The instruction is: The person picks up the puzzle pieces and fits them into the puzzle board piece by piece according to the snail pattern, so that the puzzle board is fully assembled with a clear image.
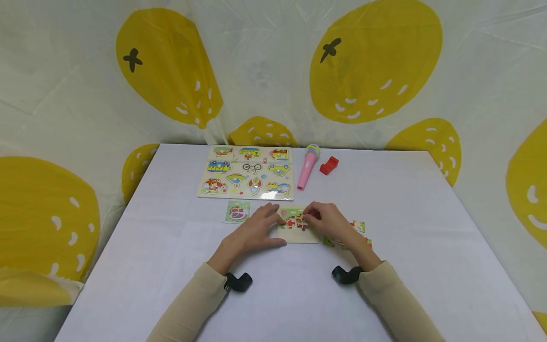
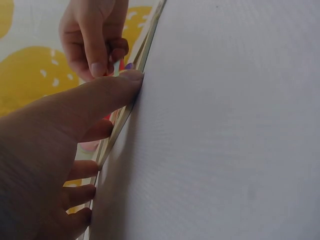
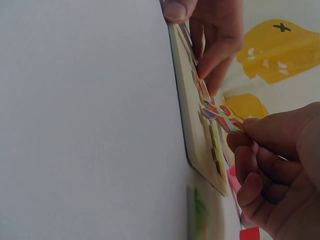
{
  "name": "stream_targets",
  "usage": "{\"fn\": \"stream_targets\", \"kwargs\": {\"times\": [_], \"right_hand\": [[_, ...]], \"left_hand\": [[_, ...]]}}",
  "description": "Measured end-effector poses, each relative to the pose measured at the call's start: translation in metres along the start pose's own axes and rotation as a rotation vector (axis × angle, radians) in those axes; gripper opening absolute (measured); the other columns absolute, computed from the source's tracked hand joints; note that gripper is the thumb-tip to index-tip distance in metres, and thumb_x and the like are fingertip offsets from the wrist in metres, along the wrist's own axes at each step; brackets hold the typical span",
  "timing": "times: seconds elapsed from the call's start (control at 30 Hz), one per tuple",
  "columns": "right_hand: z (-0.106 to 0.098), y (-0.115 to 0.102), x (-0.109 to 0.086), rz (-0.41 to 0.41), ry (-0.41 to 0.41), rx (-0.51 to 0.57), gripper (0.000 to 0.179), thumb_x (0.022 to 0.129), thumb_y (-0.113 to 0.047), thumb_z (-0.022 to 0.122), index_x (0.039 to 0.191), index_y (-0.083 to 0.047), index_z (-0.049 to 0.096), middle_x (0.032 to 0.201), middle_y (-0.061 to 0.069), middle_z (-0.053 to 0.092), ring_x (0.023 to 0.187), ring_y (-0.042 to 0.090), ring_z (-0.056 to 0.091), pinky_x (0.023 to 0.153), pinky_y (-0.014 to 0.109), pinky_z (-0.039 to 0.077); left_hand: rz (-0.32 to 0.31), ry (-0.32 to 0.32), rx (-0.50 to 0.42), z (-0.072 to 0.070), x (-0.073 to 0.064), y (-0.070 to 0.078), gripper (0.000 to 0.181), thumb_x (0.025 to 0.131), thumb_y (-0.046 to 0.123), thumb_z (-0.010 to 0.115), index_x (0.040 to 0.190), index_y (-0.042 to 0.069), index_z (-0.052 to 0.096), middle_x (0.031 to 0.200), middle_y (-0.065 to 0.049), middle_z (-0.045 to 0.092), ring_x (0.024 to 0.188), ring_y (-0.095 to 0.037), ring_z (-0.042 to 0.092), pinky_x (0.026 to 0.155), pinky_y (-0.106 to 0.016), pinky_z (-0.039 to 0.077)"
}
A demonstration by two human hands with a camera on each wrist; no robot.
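A small wooden jigsaw board (image 1: 295, 236) lies on the white table, its upper part covered by several fitted pieces (image 1: 290, 222) in green and red. My right hand (image 1: 331, 221) pinches a multicoloured jigsaw piece (image 3: 223, 117) between thumb and forefinger, tilted just above the board. At the board's left side, my left hand (image 1: 256, 229) rests with spread fingers. Its thumb (image 2: 112, 92) touches the near edge, and its forefinger reaches onto the laid pieces. Loose jigsaw pieces (image 1: 359, 226) lie right of the board, partly hidden beneath the right wrist.
A small picture card (image 1: 237, 212) lies left of the jigsaw board. Farther back sits a large wooden vehicle puzzle (image 1: 232, 189). To its right are a pink toy microphone (image 1: 306, 170) and a red curved object (image 1: 329, 165). A fruit-patterned cloth hangs behind the table.
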State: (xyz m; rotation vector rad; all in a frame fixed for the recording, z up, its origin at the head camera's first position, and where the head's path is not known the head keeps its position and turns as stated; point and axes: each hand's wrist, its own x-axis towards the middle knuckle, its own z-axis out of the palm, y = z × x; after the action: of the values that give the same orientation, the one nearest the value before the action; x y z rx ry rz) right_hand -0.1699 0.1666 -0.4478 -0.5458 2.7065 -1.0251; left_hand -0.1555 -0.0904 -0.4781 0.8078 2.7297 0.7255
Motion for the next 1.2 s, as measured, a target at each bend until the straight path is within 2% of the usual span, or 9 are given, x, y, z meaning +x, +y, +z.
{"fn": "stream_targets", "kwargs": {"times": [0.23,0.57,0.93,1.2], "right_hand": [[0.012,-0.001,0.003,0.039,0.003,0.003,0.016,0.096,-0.022,0.069,0.107,-0.011,0.071,0.09,-0.001,0.07,0.081,0.013,0.058,0.075,0.022,0.052],[0.016,-0.002,0.004,0.036,0.012,-0.042,0.017,0.095,-0.024,0.07,0.106,-0.011,0.07,0.086,-0.003,0.067,0.079,0.012,0.056,0.073,0.022,0.051],[0.013,-0.009,0.002,0.007,-0.097,-0.089,0.022,0.092,-0.021,0.072,0.113,-0.013,0.073,0.102,0.0,0.062,0.092,0.014,0.056,0.083,0.029,0.052],[0.014,-0.012,0.003,-0.007,-0.095,-0.096,0.023,0.092,-0.02,0.073,0.114,-0.012,0.074,0.102,0.001,0.062,0.091,0.014,0.057,0.083,0.029,0.053]], "left_hand": [[-0.001,-0.003,0.003,0.0,0.0,0.001,0.055,0.083,0.055,0.075,0.128,0.026,0.064,0.162,-0.006,0.033,0.155,-0.026,0.022,0.124,-0.044,0.027],[-0.003,-0.005,-0.004,0.0,0.001,0.002,0.054,0.084,0.053,0.075,0.128,0.026,0.064,0.162,-0.005,0.034,0.155,-0.026,0.022,0.124,-0.044,0.028],[0.005,-0.007,0.011,-0.002,0.001,0.003,0.053,0.084,0.054,0.075,0.128,0.026,0.064,0.163,-0.005,0.032,0.155,-0.026,0.022,0.125,-0.044,0.027],[0.059,-0.03,0.052,-0.004,0.002,0.006,0.054,0.086,0.05,0.073,0.133,0.025,0.061,0.157,-0.001,0.041,0.152,-0.028,0.028,0.126,-0.047,0.023]]}}
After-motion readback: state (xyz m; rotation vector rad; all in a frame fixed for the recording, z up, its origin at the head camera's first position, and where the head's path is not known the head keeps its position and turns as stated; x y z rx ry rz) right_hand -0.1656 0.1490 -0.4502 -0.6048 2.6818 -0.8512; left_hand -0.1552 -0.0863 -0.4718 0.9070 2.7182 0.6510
